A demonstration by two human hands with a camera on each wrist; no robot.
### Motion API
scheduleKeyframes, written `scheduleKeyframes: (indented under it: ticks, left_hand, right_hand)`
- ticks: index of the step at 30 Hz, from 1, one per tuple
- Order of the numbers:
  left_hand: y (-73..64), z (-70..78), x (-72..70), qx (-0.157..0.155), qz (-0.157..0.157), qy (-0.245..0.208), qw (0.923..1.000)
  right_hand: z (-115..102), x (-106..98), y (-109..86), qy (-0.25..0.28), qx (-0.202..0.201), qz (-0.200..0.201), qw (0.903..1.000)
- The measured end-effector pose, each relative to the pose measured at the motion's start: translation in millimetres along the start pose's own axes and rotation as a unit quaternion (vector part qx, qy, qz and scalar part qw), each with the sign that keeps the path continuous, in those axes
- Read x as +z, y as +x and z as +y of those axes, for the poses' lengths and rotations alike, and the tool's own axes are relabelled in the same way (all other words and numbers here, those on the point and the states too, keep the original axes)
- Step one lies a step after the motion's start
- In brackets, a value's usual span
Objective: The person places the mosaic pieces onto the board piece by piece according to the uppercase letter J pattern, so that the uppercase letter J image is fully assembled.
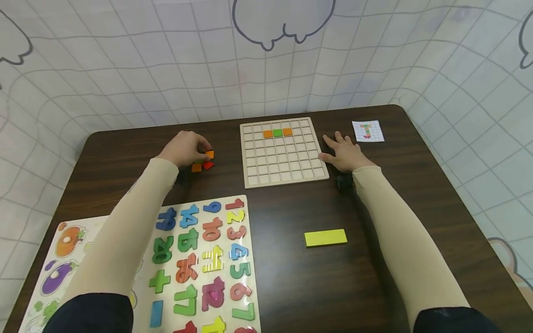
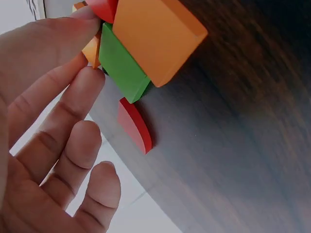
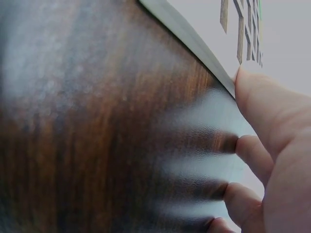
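Note:
My left hand [image 1: 186, 147] is over a small cluster of coloured blocks on the table's left side. Its thumb and fingertips pinch an orange block [image 2: 92, 51], partly hidden by the thumb. Close by are another orange block [image 2: 155, 39], a green block [image 2: 124, 68] and a red quarter-round block [image 2: 133, 127]; more red shows at the thumb tip. Fingers spread, my right hand [image 1: 345, 155] rests on the table, its thumb at the right edge of the wooden grid board [image 1: 287, 175]. In the board's upper rows, a green tile [image 1: 277, 133] sits between two orange tiles [image 1: 268, 134].
A card with a coloured J pattern [image 1: 376, 134] lies beyond my right hand. A yellow rectangular strip [image 1: 325, 238] lies on the dark wooden table [image 1: 287, 282] at front. The number puzzle board [image 1: 226, 293] fills the front left, partly under my left forearm.

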State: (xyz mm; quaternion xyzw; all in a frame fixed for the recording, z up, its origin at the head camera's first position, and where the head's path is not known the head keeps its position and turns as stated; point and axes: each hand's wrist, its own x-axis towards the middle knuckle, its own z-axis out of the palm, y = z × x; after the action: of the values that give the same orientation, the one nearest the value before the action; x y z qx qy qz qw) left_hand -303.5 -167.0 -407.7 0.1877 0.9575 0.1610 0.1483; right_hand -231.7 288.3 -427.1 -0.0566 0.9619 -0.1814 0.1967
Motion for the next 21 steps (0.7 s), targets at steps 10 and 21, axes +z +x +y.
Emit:
scheduleKeyframes:
  ticks: [10,21]
  left_hand:
    - [7.4,5.4,5.9,0.009,0.024,0.011,0.9996]
    - [32.0,58.5,18.2,0.040,0.053,0.004,0.9978]
  right_hand:
    - [1,0,0.7,-0.003,0.002,0.003,1.0000]
    - [3,2,0.1,0.000,0.004,0.003,1.0000]
